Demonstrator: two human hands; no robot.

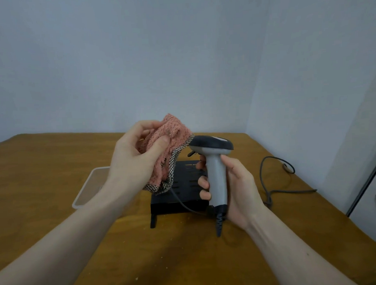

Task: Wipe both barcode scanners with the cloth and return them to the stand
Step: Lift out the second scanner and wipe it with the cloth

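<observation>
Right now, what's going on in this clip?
A person is cleaning a barcode scanner over a wooden table. The right hand grips the scanner's grey handle, holding it upright, with its cable trailing across the table. The left hand holds a bunched pink cloth right beside the scanner's dark head; actual contact is hard to tell. A black slotted stand sits on the table behind the hands, and a clear plastic lid lies to its left. Only one scanner is visible.

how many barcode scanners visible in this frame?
1. The barcode scanner is held upright in the right hand, above the black stand, beside the cloth in the left hand. A second may be hidden behind the hands or cloth.
</observation>
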